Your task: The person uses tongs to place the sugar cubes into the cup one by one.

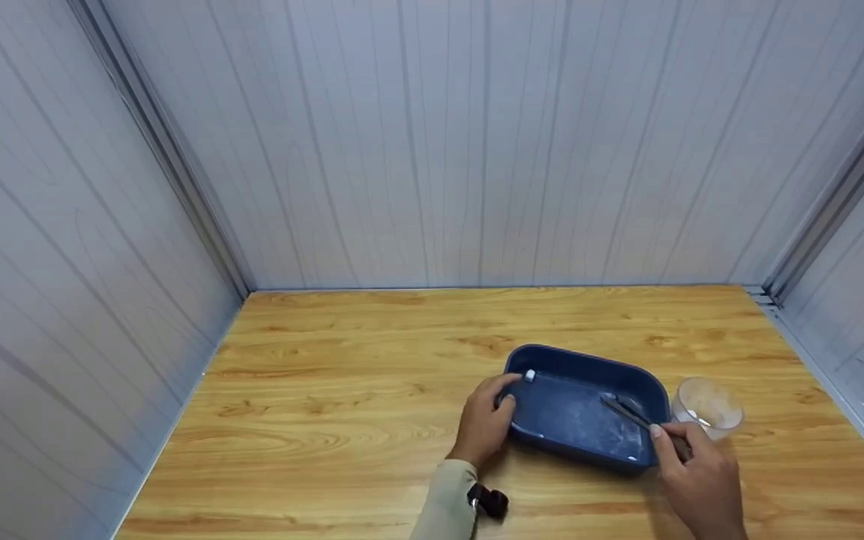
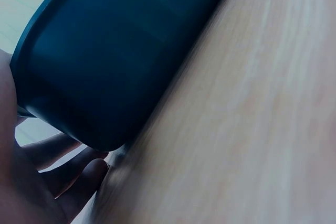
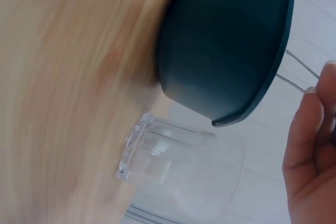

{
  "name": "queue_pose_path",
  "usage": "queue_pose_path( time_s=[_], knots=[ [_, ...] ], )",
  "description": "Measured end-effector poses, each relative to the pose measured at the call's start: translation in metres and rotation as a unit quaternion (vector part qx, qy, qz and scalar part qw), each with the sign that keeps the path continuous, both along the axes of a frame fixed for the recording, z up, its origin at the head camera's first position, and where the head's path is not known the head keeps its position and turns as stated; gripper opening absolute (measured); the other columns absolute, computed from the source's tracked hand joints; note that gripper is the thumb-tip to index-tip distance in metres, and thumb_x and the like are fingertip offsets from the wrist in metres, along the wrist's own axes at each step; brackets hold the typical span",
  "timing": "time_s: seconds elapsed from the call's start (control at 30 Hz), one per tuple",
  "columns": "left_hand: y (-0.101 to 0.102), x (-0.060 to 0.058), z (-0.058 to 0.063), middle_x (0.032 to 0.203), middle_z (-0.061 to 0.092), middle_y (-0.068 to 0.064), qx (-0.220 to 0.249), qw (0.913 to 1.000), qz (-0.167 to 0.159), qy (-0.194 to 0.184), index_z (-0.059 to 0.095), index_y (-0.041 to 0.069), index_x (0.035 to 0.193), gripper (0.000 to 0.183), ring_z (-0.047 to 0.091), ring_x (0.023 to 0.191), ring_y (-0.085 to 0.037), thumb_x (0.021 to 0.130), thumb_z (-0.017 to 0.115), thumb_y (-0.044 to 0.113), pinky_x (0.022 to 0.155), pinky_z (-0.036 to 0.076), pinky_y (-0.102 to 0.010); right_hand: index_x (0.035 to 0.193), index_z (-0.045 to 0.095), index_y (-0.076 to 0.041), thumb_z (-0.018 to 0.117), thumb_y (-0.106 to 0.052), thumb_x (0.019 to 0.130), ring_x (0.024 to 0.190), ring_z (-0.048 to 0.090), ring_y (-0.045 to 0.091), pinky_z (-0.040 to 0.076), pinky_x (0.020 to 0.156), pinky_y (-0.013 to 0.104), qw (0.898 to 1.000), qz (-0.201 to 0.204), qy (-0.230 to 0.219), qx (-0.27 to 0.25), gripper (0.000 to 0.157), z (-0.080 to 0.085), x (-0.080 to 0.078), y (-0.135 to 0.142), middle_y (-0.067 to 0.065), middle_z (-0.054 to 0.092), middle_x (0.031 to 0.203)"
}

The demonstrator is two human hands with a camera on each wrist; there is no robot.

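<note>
A dark blue rectangular tray (image 1: 563, 416) lies on the table. My left hand (image 1: 483, 426) grips its left end at the rim; the left wrist view has the fingers (image 2: 84, 182) around a corner of the tray (image 2: 115, 51). A small white cube (image 1: 529, 376) sits inside the tray near those fingers. My right hand (image 1: 698, 476) pinches a pair of tweezers (image 1: 631, 412), whose tips reach down inside the tray's right part. Whether the tips hold anything is too small to tell. Two thin prongs (image 3: 296, 62) show in the right wrist view.
A clear plastic cup (image 1: 709, 409) stands right of the tray, close to my right hand. A white cube (image 3: 158, 169) shows in it. The wooden table (image 1: 312, 412) is bounded by pale panel walls (image 1: 447, 150) at the back and sides.
</note>
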State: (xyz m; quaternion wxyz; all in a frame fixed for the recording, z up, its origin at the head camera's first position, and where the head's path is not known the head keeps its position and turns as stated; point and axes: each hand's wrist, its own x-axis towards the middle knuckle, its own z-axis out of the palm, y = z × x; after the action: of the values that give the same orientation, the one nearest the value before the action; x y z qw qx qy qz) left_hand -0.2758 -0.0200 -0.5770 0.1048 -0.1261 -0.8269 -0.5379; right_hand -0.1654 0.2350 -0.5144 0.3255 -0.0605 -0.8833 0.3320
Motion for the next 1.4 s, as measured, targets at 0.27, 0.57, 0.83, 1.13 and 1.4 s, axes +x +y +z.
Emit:
queue_pose_path(
  time_s=[0.27, 0.57, 0.83, 1.13, 1.4],
  knots=[
    [0.000, 0.000, 0.001, 0.118, 0.056, 0.013, 0.005, 1.0000, -0.001, -0.003, 0.064, 0.021, 0.119, 0.032, 0.048, 0.114, -0.004, 0.089, 0.055, 0.011, 0.096, 0.039, -0.031, 0.079, 0.067, -0.015, 0.071, -0.020, 0.081, 0.062, 0.054, 0.007, 0.037, 0.057, 0.010, 1.000, 0.003, -0.003, 0.004, 0.007, 0.000, -0.001, -0.006, -0.005, 0.063, 0.070],
    [0.001, 0.002, 0.002, 0.117, 0.057, 0.013, -0.003, 0.9998, 0.004, 0.017, 0.065, 0.021, 0.117, 0.033, 0.050, 0.113, -0.005, 0.088, 0.054, 0.008, 0.096, 0.040, -0.031, 0.078, 0.067, -0.015, 0.074, -0.015, 0.077, 0.060, 0.053, 0.001, 0.038, 0.058, 0.012, 0.999, 0.025, 0.024, -0.001, 0.007, -0.002, -0.003, -0.006, -0.010, 0.063, 0.065],
    [0.000, 0.001, 0.001, 0.117, 0.057, 0.012, -0.004, 0.9998, 0.006, 0.020, 0.065, 0.020, 0.117, 0.033, 0.050, 0.113, -0.005, 0.087, 0.055, 0.009, 0.095, 0.040, -0.030, 0.079, 0.068, -0.015, 0.074, -0.016, 0.078, 0.061, 0.053, 0.005, 0.038, 0.057, 0.013, 0.999, 0.036, 0.024, 0.005, 0.006, 0.000, -0.005, -0.008, -0.009, 0.062, 0.067],
    [0.001, 0.000, -0.001, 0.117, 0.057, 0.014, -0.005, 0.9999, 0.008, 0.011, 0.064, 0.024, 0.117, 0.034, 0.049, 0.113, -0.005, 0.088, 0.056, 0.009, 0.095, 0.040, -0.030, 0.081, 0.067, -0.017, 0.071, -0.021, 0.081, 0.056, 0.054, 0.006, 0.038, 0.055, 0.011, 0.999, 0.032, -0.013, 0.000, 0.006, 0.003, -0.007, -0.012, -0.008, 0.061, 0.067],
    [0.000, 0.001, -0.001, 0.119, 0.056, 0.012, -0.005, 1.0000, 0.004, 0.004, 0.064, 0.021, 0.119, 0.033, 0.048, 0.115, -0.005, 0.089, 0.055, 0.010, 0.096, 0.040, -0.032, 0.082, 0.065, -0.018, 0.069, -0.022, 0.083, 0.043, 0.051, 0.002, 0.040, 0.046, 0.014, 0.998, 0.067, -0.010, -0.012, 0.006, 0.000, -0.012, -0.017, -0.011, 0.058, 0.063]
  ],
)
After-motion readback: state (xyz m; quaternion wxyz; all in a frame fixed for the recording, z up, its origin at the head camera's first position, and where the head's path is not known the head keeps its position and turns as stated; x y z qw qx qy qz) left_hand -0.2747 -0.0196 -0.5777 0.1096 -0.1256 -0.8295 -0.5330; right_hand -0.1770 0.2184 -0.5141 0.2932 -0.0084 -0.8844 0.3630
